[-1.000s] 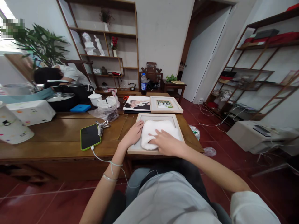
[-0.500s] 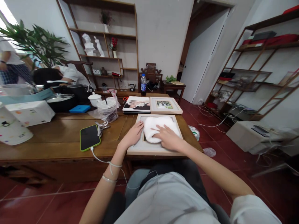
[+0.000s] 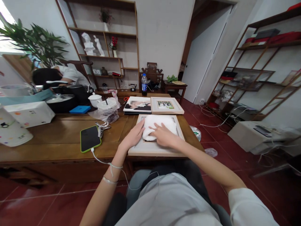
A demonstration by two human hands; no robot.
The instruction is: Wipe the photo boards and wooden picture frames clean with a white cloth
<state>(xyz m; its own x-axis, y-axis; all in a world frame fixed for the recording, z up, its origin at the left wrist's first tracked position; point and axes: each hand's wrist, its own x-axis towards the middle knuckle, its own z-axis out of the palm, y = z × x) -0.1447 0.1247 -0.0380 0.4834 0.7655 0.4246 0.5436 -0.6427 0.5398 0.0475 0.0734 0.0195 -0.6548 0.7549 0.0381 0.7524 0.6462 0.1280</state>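
A light wooden picture frame (image 3: 155, 152) lies flat at the table's front edge before me. Over its middle spreads a folded white fluffy towel (image 3: 162, 121), which hides most of the picture. My right hand (image 3: 163, 135) presses on the towel and grips its near fold, fingers partly spread. Along the frame's left side rests my left hand (image 3: 135, 135), fingers stretched out, tips beside the towel's left edge. Just beyond are a second framed picture (image 3: 166, 110) and a photo album or print (image 3: 137, 108).
On the wooden table (image 3: 63, 144), a green-cased phone (image 3: 89, 139) is plugged into a white cable that passes by my left wrist. Farther back stand a lidded white cup (image 3: 95, 100), a blue box (image 3: 80, 109), pots and a bottle (image 3: 144, 86). A person (image 3: 68, 73) leans over at the left.
My right hand and the towel have shifted left and slightly away from me. My left hand stays on the frame. A standing person at the far left has mostly left view.
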